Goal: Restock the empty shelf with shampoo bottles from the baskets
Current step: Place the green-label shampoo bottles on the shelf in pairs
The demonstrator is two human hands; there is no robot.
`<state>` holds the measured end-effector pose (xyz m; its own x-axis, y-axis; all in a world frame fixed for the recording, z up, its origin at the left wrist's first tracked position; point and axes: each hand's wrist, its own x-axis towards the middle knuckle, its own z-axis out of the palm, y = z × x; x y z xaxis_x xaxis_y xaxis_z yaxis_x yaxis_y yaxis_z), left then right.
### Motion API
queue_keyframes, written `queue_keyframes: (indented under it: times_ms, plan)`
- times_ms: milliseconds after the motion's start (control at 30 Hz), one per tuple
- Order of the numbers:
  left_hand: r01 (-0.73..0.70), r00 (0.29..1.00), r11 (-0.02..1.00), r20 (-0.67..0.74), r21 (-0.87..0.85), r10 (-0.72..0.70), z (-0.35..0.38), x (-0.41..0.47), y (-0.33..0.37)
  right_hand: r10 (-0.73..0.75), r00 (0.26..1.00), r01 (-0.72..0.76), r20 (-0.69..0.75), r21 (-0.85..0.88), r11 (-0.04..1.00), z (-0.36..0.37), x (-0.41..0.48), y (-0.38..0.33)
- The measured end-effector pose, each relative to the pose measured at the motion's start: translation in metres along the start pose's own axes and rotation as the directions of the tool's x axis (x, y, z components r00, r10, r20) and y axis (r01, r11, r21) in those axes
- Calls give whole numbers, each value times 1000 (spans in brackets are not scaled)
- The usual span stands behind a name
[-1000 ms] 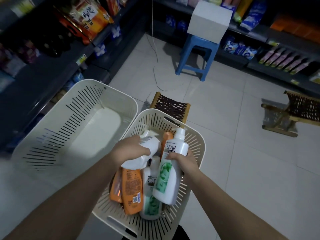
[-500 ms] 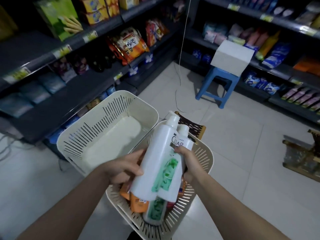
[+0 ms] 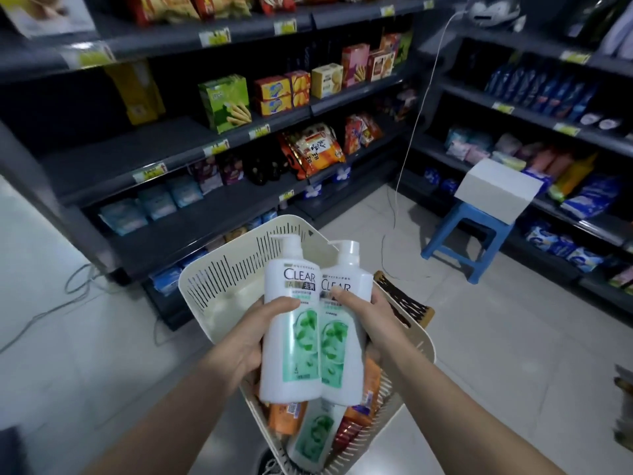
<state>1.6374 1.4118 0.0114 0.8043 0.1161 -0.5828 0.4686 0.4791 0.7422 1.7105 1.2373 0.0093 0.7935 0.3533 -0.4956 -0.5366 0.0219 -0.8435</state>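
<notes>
**Two bottles up, lots more to go**

The left hand (image 3: 251, 335) is wrapped round the left bottle (image 3: 293, 323), a white and green shampoo bottle. The right hand (image 3: 371, 313) is wrapped round the right bottle (image 3: 342, 341), which looks just the same. Both bottles stand up straight, side by side and touching, right above the full basket (image 3: 424, 341). Neither one is on a shelf yet.

Down inside the full basket, under the two held bottles, more are lying. There are orange bottles (image 3: 286, 418) and a lying green bottle (image 3: 313, 437). So I think a big part of the job is left to do.

Just behind the full basket, on its left, sits the other basket (image 3: 219, 279). The part of its inside that shows looks bare, so maybe that one is finished.

Farther behind the full basket, up and to the left, the dark shelves (image 3: 137, 149) have a long bare stretch. That may be the place to fill, but I cannot tell for sure. No shampoo shows there. My guess is the two bottles go there next, standing up.
</notes>
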Motion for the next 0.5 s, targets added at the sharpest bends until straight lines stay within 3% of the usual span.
queue_keyframes:
  times_ms: [133, 267, 500]
  plan:
    - [-58, 995, 989, -92, -139, 45, -20, -30, 9, 5, 994, -2, 108, -31, 1000, 29, -5, -16]
    - [-172, 974, 978, -169, -121, 151, -49, -67, 22, -24, 977, 49, 214, -110, 993, 67, -10, -20]
    - [-408, 855, 904, -401, -131, 328, -101, -145, 29, -51, 902, 160, 429, -223, 962, 148, -29, -20]
